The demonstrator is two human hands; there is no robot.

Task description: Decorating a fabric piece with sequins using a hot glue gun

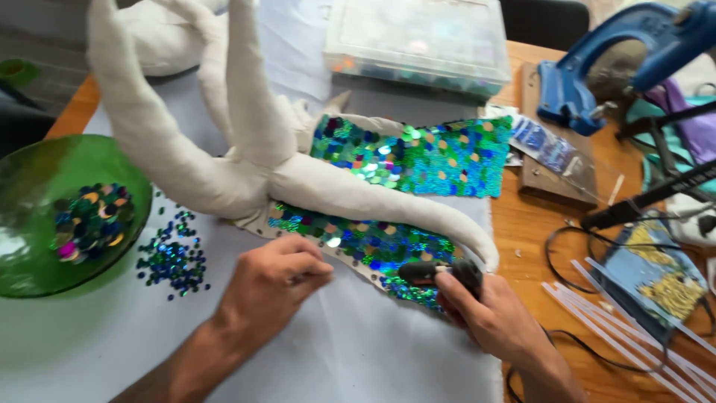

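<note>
A white stuffed fabric figure (246, 142) with long limbs lies on a pale cloth (350, 351). Two of its flat limbs (440, 160) are covered with blue-green sequins. My right hand (488, 313) grips a black glue gun (440, 272) whose nozzle points left over the near sequinned limb (365, 242). My left hand (272, 287) hovers just left of it, fingertips pinched together near the limb's bare edge; whether a sequin is between them I cannot tell.
A green glass bowl (37, 172) with sequins stands at the left, loose sequins (175, 257) beside it. At the back sits a clear plastic organiser box (418, 41). On the right are a blue hand press (619, 60), clear glue sticks (634, 313) and black cables (567, 261).
</note>
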